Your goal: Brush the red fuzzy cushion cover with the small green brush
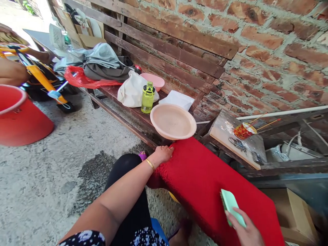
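A long red cloth (205,174) lies stretched over a narrow surface in front of me. At its far left corner, my left hand (164,154) grips the edge, fingers curled against the fabric; a gold bangle circles that wrist. My right hand (246,229) is closed around a mint-green scrub brush (232,201). The brush is tilted over the nearer right part of the cloth, with its bristles on the left side; whether they touch the fabric I cannot tell. Just beyond my left hand, a pale pink basin (173,121) stands at the cloth's far end.
A wooden bench (123,112) holds a green bottle (148,98), a white bag (132,89) and piled clothes. A red bucket (25,119) stands left, near another person's arm and leg. On the right are a board (217,128) with a red cup (242,131), and a cardboard box (294,212).
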The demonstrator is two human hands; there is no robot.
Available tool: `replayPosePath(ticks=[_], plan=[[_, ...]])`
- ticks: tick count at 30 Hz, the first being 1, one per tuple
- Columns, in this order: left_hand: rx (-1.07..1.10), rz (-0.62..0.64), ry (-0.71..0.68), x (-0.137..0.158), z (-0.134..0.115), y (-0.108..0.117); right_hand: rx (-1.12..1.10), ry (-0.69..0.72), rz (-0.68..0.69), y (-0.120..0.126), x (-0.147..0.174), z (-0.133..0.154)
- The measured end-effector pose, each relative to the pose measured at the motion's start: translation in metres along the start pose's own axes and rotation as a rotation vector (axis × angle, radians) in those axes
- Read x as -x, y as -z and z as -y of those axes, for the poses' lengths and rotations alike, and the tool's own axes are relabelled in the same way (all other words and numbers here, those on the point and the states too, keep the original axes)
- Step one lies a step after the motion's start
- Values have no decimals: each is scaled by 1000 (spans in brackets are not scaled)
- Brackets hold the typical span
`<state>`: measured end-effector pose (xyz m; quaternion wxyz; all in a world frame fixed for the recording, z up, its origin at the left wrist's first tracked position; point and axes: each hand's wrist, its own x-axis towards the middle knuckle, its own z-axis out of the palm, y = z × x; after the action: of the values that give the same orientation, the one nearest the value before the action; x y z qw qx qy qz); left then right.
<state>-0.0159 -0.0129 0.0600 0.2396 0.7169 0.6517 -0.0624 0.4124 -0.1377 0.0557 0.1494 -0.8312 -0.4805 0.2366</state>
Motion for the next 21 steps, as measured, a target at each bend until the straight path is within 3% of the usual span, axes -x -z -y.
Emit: replayPosePath(ticks=[3, 5, 7, 9, 11, 14, 19, 21], plan=[[-1, 1, 8, 1, 0, 1, 70, 398, 86, -52, 29, 90], [-7, -5, 4, 4, -1, 2, 149, 620, 146, -81, 46, 136], [-14, -17, -2, 7, -2, 3, 222, 750, 174, -99, 55, 163], [-26, -20, -6, 9, -3, 5, 264, 788, 188, -105, 57, 170], [-38, -11, -11, 10, -4, 7, 263, 752, 201, -99, 54, 159], [-40, -14, -15, 9, -6, 8, 217, 597, 202, -72, 44, 115], [-35, 11, 2, 5, -8, 7, 117, 208, 77, -5, 27, 1], [-38, 18, 5, 5, -7, 8, 111, 114, -17, 22, 21, -47]])
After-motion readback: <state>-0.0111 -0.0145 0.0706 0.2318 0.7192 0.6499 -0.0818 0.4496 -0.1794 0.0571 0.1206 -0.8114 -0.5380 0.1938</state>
